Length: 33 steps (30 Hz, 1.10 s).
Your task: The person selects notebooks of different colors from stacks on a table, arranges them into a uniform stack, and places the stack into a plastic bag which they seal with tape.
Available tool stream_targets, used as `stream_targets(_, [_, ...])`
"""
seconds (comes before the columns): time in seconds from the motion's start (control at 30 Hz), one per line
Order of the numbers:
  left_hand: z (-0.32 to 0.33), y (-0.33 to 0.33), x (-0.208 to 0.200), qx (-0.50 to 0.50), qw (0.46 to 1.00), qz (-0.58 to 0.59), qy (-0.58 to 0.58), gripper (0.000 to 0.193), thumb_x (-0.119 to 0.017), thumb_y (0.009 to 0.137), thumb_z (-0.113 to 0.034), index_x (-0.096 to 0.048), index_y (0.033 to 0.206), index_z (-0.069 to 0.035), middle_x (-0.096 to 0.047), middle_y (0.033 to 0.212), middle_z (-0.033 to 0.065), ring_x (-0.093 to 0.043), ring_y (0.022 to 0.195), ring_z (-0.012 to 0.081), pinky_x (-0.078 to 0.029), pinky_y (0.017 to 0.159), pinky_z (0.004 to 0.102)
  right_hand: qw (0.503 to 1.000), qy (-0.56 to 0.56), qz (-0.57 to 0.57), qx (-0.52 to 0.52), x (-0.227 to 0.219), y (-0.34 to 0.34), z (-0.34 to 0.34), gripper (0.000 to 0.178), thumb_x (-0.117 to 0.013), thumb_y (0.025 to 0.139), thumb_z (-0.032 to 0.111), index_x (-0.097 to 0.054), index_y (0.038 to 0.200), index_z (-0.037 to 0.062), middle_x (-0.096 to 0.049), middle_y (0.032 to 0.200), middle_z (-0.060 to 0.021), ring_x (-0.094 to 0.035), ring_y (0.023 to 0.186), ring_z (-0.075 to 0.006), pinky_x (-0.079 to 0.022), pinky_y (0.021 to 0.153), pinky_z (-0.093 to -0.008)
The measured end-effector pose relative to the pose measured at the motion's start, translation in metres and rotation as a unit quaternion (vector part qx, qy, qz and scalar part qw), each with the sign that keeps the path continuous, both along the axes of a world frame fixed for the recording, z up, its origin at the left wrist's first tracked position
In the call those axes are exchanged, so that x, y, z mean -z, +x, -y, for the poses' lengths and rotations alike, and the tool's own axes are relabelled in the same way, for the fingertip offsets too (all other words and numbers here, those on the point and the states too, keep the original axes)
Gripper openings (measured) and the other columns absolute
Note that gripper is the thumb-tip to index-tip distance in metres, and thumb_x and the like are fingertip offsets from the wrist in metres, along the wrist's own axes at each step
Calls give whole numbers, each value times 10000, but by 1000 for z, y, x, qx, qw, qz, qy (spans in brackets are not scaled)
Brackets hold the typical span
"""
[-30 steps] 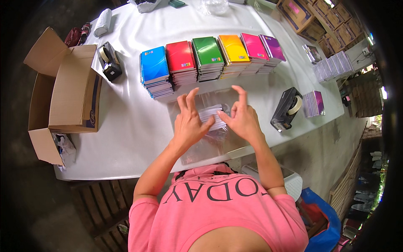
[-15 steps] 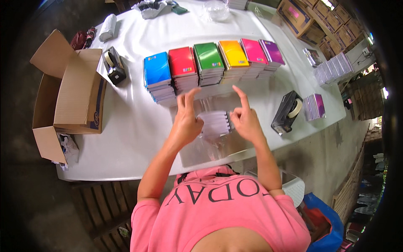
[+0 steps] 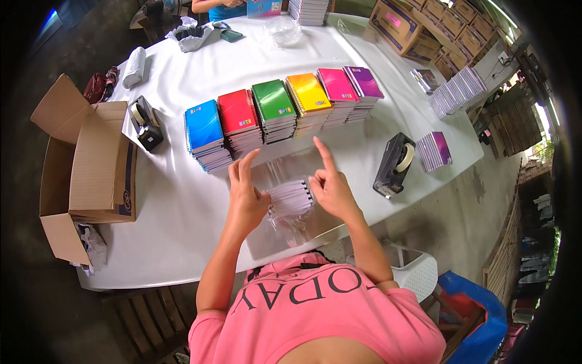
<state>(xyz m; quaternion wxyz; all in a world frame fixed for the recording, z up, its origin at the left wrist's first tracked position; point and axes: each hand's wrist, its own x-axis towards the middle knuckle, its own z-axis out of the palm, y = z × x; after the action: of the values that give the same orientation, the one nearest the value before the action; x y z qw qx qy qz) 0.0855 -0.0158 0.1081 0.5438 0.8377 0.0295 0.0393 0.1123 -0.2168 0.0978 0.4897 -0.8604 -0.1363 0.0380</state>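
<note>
Between my hands a small stack of notebooks [image 3: 291,199] rests on a clear plastic sheet [image 3: 285,166], its pale page edges and dark binding ends facing up. At the stack's left end is my left hand [image 3: 245,203], thumb close to the books and fingers stretched away from me. My right hand [image 3: 334,193] is beside the other end, index finger pointing forward and thumb by the bindings. Both hands look open; whether the thumbs press on the stack I cannot tell. Beyond them stands a row of spiral notebook piles, among them blue [image 3: 205,126], red [image 3: 238,111], green [image 3: 274,100] and yellow [image 3: 308,94].
Black tape dispensers stand at left [image 3: 145,124] and right [image 3: 394,165]. Purple notebooks [image 3: 434,151] lie near the right edge. An open cardboard box [image 3: 100,161] is at the left. Across the table a person's hand [image 3: 232,3] is near a blue notebook [image 3: 264,8].
The view has shifted, so the table's things appear further left and lower. Another person's arm now shows at the far edge. My hands keep nearly the same pose around the stack.
</note>
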Motion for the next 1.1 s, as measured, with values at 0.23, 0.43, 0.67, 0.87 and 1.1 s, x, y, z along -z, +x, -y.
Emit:
stream_targets(0.23, [-7,-6,10,0,1000,22,0,813,-601,698,107,-288,1403,-150,-368,1252,122,-513,751,131,-420,544,226,999,37,-13,-12,4,-1,-7,818,-540,827,4,-96,1484,205,-514,549,-65,-519,512,-204,-455,614,-336])
stream_targets(0.43, [-29,-41,50,-65,979,168,-92,873,-740,704,-163,-247,1421,-92,-354,1335,118,-514,995,236,-422,814,366,947,315,-55,-27,52,1,44,806,-572,782,4,-159,1470,83,-545,1129,-79,-525,1001,-151,-419,871,-299])
stream_targets(0.67, [-19,-65,117,81,942,247,213,685,-699,658,-155,-481,1305,-96,-469,1333,103,-460,1222,272,-375,924,378,990,23,67,-121,81,-49,6,730,-558,714,-26,-347,1409,56,-328,1465,-136,-311,1357,-287,-257,1109,-375])
stream_targets(0.87, [-33,-44,93,197,895,237,322,716,-709,625,-177,-503,1310,-188,-489,1342,-9,-455,1237,163,-350,943,376,983,-78,124,-109,78,-51,7,718,-542,717,-52,-374,1402,79,-315,1478,-114,-290,1369,-290,-233,1118,-397])
stream_targets(1.1, [-49,-22,70,314,843,190,393,850,-748,608,-260,-397,1381,-281,-406,1413,-41,-398,1284,148,-347,977,413,985,90,48,-136,81,-44,0,658,-543,746,-83,-409,1372,67,-318,1481,-100,-233,1398,-259,-118,1125,-505])
